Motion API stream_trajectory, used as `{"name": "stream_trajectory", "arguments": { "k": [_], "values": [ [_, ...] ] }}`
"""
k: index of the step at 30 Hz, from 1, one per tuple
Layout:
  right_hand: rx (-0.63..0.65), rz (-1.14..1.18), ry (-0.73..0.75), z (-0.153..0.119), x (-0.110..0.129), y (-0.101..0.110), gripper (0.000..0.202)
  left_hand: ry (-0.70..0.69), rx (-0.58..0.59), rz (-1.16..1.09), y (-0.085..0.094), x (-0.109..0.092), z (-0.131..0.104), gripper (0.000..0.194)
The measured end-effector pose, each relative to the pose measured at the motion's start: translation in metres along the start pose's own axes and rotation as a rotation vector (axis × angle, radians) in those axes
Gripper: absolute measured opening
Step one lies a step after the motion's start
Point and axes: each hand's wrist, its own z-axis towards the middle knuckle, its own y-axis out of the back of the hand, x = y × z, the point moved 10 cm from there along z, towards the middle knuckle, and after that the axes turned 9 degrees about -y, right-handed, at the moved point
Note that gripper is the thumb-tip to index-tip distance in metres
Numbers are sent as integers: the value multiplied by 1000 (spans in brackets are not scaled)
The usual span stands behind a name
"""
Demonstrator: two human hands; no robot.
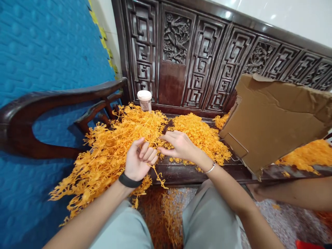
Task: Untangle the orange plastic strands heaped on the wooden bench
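head view: left hand (140,160) curled on orange sprig (159,177), right hand (180,144) half-open beside it, near bench edge (186,174).

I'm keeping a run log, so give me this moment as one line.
left hand: closed on orange strand | right hand: close by, grip unclear | left side: tangled orange heap | behind it: white tub

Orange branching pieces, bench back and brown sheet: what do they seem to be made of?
Orange branching pieces: probably moulded plastic, fairly matt; even colour and thin, curving stems suggest it.
Bench back: likely varnished wood, dark and glossy, with carved panels and bright highlights.
Brown sheet: apparently cardboard, dull, with creases and ragged edges.
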Motion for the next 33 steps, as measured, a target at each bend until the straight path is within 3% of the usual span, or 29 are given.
{"name": "stream_trajectory", "arguments": {
  "k": [4,16,24,33],
  "values": [
    [-27,-24,-68,2,-12,-4,17,-3,5,-2,0,0,1,47],
    [-238,304,-292,0,-58,29,18,-68,-6,17,3,-16,5,46],
    [-351,605,-553,-3,-92,16,24,-35,-1,-6,-3,-6,10,47],
    [-563,504,-649,-7,-114,26,25,-65,-25,-34,-12,5,27,49]
  ]
}}
